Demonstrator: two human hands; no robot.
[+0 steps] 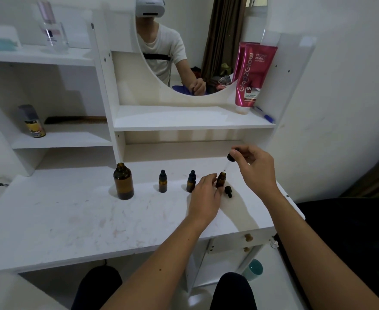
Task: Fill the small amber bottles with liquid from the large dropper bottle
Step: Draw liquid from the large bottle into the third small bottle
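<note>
- Desk (72, 220), white and scuffed, carried a row of amber bottles toward its far edge.
- Large dropper bottle (123, 181) was set upright at the left end of the row, uncapped.
- Two capped small bottles followed to its right: one (162, 181) well apart from the large bottle, another (191, 181) partly hidden behind the left hand.
- An open small bottle (221, 180) was held upright by the left hand (204, 195), its fingers curled round the near side; the bottle's base was covered by them.
- A loose black cap (228, 191) was seen lying just right of that bottle.
- The dropper (229, 158) was pinched at its black bulb by the right hand (254, 167), the glass tube slanted down to the open bottle's mouth; whether liquid was inside the tube could not be made out.
- A pink tube (252, 74) was propped on the far shelf, beside the mirror (202, 41).
</note>
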